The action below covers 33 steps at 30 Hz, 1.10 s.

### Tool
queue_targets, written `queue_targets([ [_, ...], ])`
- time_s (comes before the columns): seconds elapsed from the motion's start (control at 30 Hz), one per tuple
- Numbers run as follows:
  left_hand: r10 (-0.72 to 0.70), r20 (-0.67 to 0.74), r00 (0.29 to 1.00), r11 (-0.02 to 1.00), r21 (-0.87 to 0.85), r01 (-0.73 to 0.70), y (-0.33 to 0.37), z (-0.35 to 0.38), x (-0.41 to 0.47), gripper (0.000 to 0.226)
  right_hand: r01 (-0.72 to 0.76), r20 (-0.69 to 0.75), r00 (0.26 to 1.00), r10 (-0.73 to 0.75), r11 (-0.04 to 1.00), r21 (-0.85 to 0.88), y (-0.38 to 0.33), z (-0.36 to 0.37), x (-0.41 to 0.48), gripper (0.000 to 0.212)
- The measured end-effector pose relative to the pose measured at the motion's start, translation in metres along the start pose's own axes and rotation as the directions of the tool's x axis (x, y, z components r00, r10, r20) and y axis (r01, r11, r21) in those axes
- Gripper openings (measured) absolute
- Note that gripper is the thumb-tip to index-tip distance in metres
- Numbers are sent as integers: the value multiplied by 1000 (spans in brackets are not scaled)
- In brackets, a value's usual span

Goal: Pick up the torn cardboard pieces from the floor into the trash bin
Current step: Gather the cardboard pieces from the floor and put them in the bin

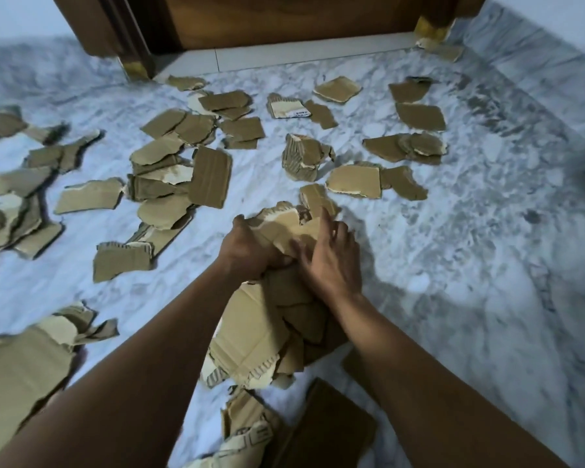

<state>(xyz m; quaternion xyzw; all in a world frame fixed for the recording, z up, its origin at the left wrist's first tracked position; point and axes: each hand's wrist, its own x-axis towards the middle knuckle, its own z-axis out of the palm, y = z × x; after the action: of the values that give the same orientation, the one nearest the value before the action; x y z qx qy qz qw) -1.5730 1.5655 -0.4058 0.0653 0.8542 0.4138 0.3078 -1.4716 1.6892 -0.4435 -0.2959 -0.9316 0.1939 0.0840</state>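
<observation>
Torn brown cardboard pieces lie scattered over a grey-white marble floor [453, 265]. At the centre I hold a thick stack of cardboard pieces [264, 332] above the floor. My left hand [250, 248] grips the stack from the left side, fingers curled around it. My right hand [328, 258] presses on the top of the same stack from the right, fingers spread over a torn piece [284, 224]. More loose pieces [183, 173] lie to the left and far side, and others [355, 180] just beyond my hands. No trash bin is in view.
A wooden door and frame [250, 21] stand at the far edge. A large cardboard sheet [17, 373] lies at the near left. A flat dark piece [328, 430] lies near my arms at the bottom. Bare marble stretches along the right side.
</observation>
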Motion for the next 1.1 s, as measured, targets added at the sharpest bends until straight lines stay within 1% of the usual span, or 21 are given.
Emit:
queue_targets([
  [0.03, 1, 12, 1000, 992, -123, 0, -6, -3, -2, 68, -15, 0, 1000, 15, 1000, -7, -4, 0, -1, 78],
  [0.1, -29, 22, 999, 927, -373, 36, -14, -7, -12, 34, -25, -2, 1000, 25, 999, -22, -11, -1, -4, 78],
  [0.13, -25, 16, 1000, 900, -436, 30, -16, -6, -20, 28, -33, 1, 999, 33, 999, -12, -13, -1, -6, 78],
  [0.17, 6, -4, 1000, 888, -460, -8, -19, -4, -28, 33, -47, 6, 999, 47, 999, 11, -14, -2, -8, 78],
  [0.23, 86, -58, 995, 876, -472, -103, -25, 3, -39, 51, -74, 7, 997, 74, 993, 92, -14, -1, -17, 77],
  [0.3, 74, -75, 994, 847, -522, -102, -31, 9, -41, 64, -78, -13, 997, 81, 983, 165, -12, -1, -27, 75],
  [0.4, 47, -83, 995, 769, -633, -89, -28, 12, -45, 69, -148, -22, 987, 158, 959, 241, -10, -9, -36, 75],
  [0.43, 61, -87, 994, 755, -647, -103, -24, 12, -49, 69, -172, -7, 983, 181, 947, 272, -9, -13, -39, 75],
  [0.5, 116, -92, 989, 768, -624, -148, -13, 15, -59, 66, -183, 1, 981, 195, 919, 349, -3, -25, -47, 72],
  [0.6, 176, -108, 979, 784, -586, -205, 2, 27, -76, 62, -171, -62, 973, 223, 875, 453, 10, -45, -62, 70],
  [0.7, 249, -78, 965, 781, -573, -248, 22, 45, -90, 64, -154, -148, 958, 246, 875, 460, 25, -76, -71, 70],
  [0.8, 340, -33, 940, 758, -582, -295, 62, 68, -111, 68, -146, -230, 936, 266, 889, 434, 46, -124, -80, 71],
  [0.87, 404, 2, 915, 748, -576, -330, 97, 89, -127, 71, -152, -292, 910, 295, 891, 428, 64, -162, -85, 67],
  [0.9, 435, 21, 900, 740, -579, -343, 117, 101, -139, 69, -160, -330, 890, 315, 892, 422, 75, -184, -90, 65],
  [1.0, 526, 88, 846, 716, -582, -385, 182, 138, -179, 63, -217, -440, 810, 387, 896, 389, 113, -255, -108, 64],
  [1.1, 596, 115, 794, 683, -592, -427, 240, 168, -217, 60, -228, -522, 754, 398, 904, 361, 140, -324, -120, 65],
])
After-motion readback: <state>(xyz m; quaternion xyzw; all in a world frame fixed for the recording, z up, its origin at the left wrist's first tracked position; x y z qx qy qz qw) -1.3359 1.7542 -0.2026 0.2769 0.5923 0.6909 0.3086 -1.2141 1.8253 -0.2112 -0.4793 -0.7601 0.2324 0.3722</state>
